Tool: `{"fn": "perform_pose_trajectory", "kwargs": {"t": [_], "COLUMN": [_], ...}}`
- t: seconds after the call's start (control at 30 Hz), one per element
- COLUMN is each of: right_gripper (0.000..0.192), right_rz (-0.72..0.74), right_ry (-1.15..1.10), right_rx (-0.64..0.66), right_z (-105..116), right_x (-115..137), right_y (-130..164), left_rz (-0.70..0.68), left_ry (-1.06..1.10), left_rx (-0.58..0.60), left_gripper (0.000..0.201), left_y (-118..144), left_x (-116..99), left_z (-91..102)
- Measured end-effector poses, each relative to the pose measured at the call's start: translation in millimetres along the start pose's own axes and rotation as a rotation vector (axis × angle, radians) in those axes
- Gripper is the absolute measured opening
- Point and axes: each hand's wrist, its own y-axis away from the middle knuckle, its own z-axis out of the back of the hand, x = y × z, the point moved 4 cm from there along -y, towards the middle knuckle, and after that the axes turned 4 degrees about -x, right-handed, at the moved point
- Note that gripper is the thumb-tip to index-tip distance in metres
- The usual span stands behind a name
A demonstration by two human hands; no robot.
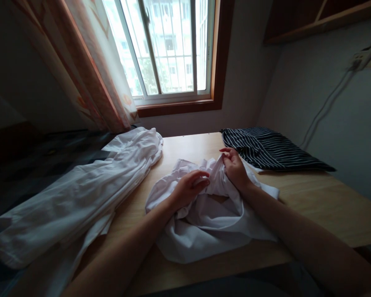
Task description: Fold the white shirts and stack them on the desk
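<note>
A person's two bare hands work a crumpled white shirt [204, 222] lying in the middle of a pale wooden surface [321, 202] beneath a barred window [170, 49]. The left hand [190, 187] rests on top of the bunched cloth, its fingers curled and pinching a fold of the fabric. The right hand [235, 167], just beside it, is closed on the raised upper edge of the same shirt, thumb and fingers gripping the cloth so that it stands up between the two hands. Both forearms reach in from the near edge of the surface.

To the left, a second white garment [80, 198] lies stretched out long, running from the far side of the surface toward the near left corner and partly hanging over the edge. At the far right, a dark garment with thin white stripes [266, 152] lies flat, its near edge close to the right hand but apart from it. A patterned curtain [92, 62] hangs at the left of the window, and a cable [327, 103] runs down the right-hand wall.
</note>
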Motion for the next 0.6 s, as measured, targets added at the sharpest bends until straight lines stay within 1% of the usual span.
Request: {"fn": "perform_pose_trajectory", "kwargs": {"t": [0.27, 0.4, 0.5, 0.6], "right_gripper": [0.022, 0.024, 0.025, 0.026], "right_rz": [-0.019, -0.029, 0.013, 0.081], "right_ry": [0.018, 0.021, 0.054, 0.099], "right_rx": [0.006, 0.011, 0.028, 0.054], "right_z": [-1.9, -2.5, -3.8, -4.6], "right_x": [0.9, -0.7, -0.2, 5.7], "right_y": [2.9, 3.1, 2.7, 3.6], "left_rz": [0.001, 0.038, 0.085, 0.103], "left_ry": [-0.063, -0.084, -0.113, -0.117], "left_rx": [-0.074, -0.104, -0.134, -0.169], "left_gripper": [0.018, 0.019, 0.022, 0.022], "left_y": [0.2, 1.0, 1.6, 1.8], "left_x": [3.3, 5.4, 5.5, 3.4], "left_z": [-1.4, -0.4, 1.1, 2.9]}}
